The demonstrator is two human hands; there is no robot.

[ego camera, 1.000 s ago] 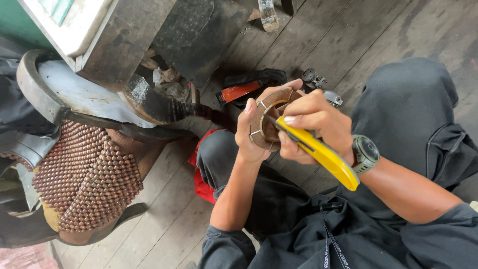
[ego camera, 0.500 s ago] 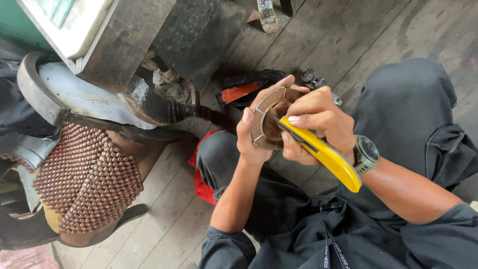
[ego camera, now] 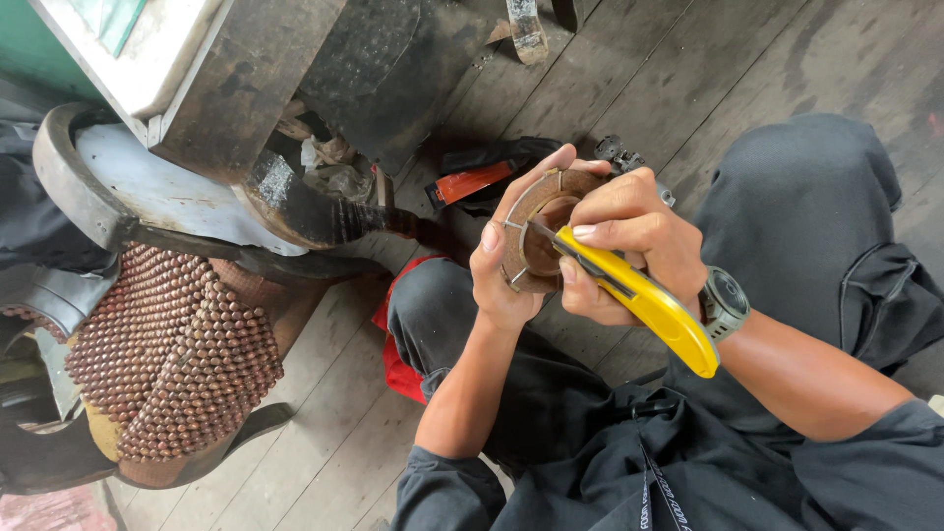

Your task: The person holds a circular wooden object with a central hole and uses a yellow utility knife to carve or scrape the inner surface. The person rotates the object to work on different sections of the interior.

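My left hand [ego camera: 503,264] grips a round brown disc [ego camera: 536,241] with notched segments on its rim, held upright in front of me. My right hand [ego camera: 629,241] holds a yellow utility knife [ego camera: 644,300], and its blade tip rests on the disc's inner face near the centre hole. A dark watch [ego camera: 726,303] sits on my right wrist. Both hands hover above my knees, over the plank floor.
A motorcycle's dark underside and a wooden-bead seat cover [ego camera: 167,364] fill the left. A rusty threaded shaft [ego camera: 334,218] points toward my hands. A red-handled tool [ego camera: 470,182] and dark parts lie on the wooden floor [ego camera: 629,69] behind the disc. A red cloth [ego camera: 393,344] lies under my left leg.
The hands stay together on the disc; the knife tip has shifted slightly along the disc's inner face. The view has moved a little.
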